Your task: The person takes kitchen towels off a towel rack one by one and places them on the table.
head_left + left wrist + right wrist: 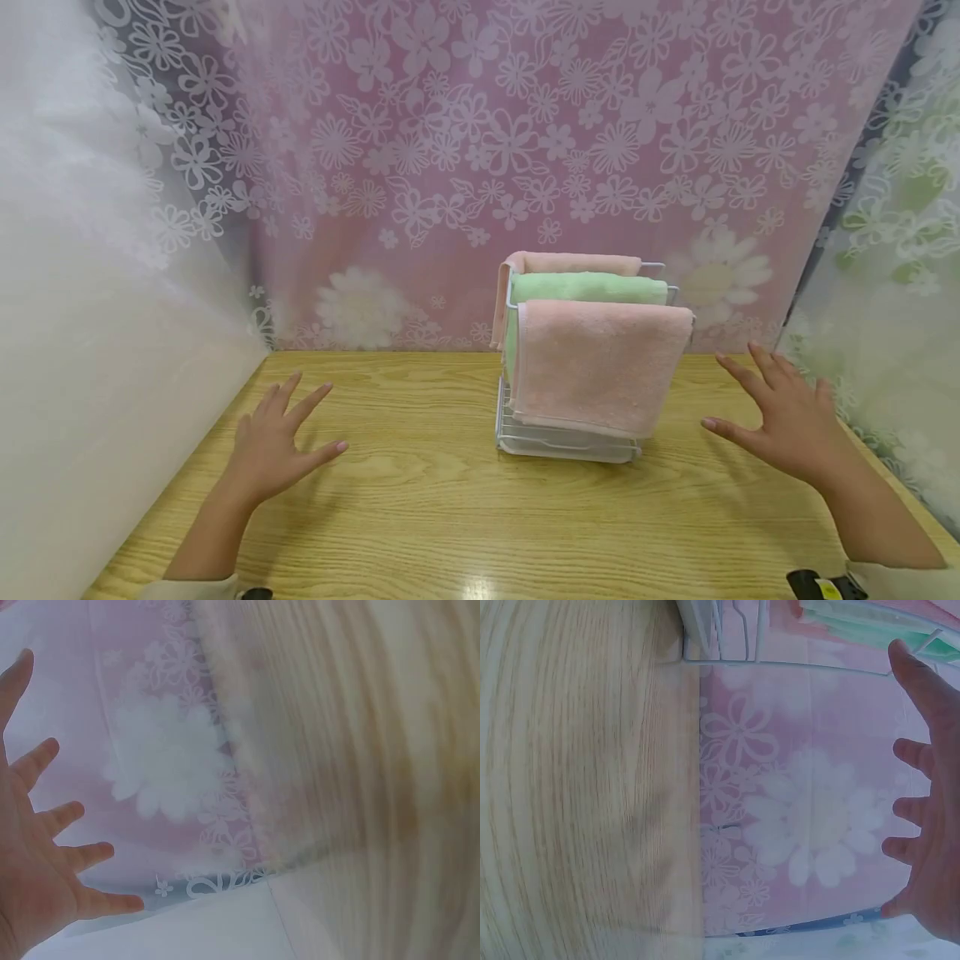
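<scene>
White wire towel rack stands upright on the wood-grain worktop, right of centre, toward the back edge. Three towels, one per bar: pink front towel draped over the front bar, hem hanging above the white base tray; light green towel on the middle bar; pink rear towel on the back bar. Bar ends poke out bare to the right of the green and rear ones.

Left hand: over the worktop by its left edge, fingers and thumb spread wide, nothing held, well apart from the rack. Right hand: near the worktop's right edge, same wide spread, nothing held. It's closer to the rack but a gap shows in the head view; thumb overlaps the frame only in the right wrist view.

Pink floral curtain behind the back edge, white sheet along the left edge, green-and-white floral sheet along the right. Light sleeves on both arms.
</scene>
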Motion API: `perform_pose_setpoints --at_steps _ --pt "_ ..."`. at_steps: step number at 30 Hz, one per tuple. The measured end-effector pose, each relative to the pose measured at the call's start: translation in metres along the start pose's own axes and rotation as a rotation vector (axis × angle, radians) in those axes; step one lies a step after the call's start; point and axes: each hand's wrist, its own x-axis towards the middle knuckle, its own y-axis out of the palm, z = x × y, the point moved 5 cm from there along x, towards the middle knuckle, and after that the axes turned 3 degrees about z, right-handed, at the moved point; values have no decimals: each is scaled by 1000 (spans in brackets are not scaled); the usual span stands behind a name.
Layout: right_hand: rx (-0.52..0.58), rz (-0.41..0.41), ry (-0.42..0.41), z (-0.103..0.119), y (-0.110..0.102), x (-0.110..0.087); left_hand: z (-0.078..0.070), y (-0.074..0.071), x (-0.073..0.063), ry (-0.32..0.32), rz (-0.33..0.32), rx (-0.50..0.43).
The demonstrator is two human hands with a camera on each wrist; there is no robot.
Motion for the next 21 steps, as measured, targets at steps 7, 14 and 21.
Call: perform_pose_setpoints --at_steps 7,14,21 --pt "48 -86 -63 5 -7 -1 -5 0 2 76 -92 -7" --pt "204 -167 -121 14 -14 -2 -8 0 5 119 -137 -27" --pt "332 -181 -130 18 -17 -2 -13 -1 7 126 -134 -95"
